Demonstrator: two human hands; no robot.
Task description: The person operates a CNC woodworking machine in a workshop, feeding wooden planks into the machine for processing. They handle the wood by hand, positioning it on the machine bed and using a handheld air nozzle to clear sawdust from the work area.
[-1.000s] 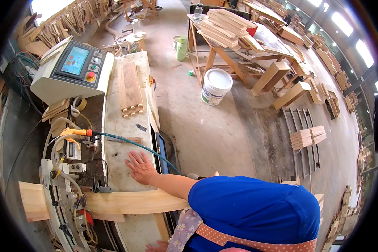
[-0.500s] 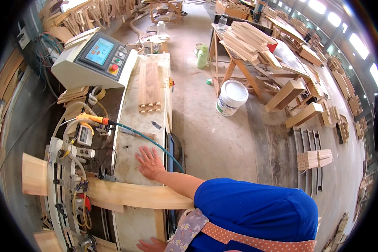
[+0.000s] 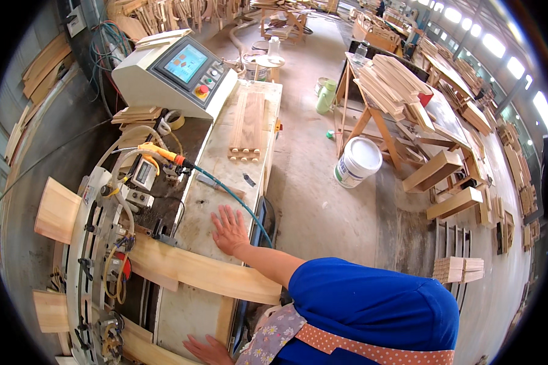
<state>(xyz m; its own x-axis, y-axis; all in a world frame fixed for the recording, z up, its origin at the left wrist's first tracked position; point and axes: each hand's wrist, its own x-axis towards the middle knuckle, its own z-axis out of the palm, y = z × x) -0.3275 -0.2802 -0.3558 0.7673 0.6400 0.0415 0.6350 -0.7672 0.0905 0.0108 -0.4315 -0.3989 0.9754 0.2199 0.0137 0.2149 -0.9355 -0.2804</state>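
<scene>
My right hand (image 3: 230, 231) lies flat, fingers spread, on the worn white machine table (image 3: 195, 207), holding nothing. Its forearm reaches in from the blue sleeve, passing over the end of a curved pale wooden board (image 3: 207, 277). That board runs from under the machine's clamps and hoses (image 3: 119, 261) toward my body. At the lower edge, my left hand (image 3: 208, 350) shows partly, with its fingers apart and nothing in them. It is near a second pale board (image 3: 152, 351). A teal hose with an orange air gun (image 3: 161, 153) curves past my right hand.
A control panel (image 3: 186, 64) with a screen and red button stands at the far left. Dowelled wooden pieces (image 3: 248, 125) lie on the table's far end. Rightward stand a white bucket (image 3: 359, 161), a bench piled with boards (image 3: 389, 85) and a bundle of wood strips (image 3: 458, 269).
The view has turned, so the scene sits further right and somewhat lower. More of my left hand shows. My right hand stays flat on the table.
</scene>
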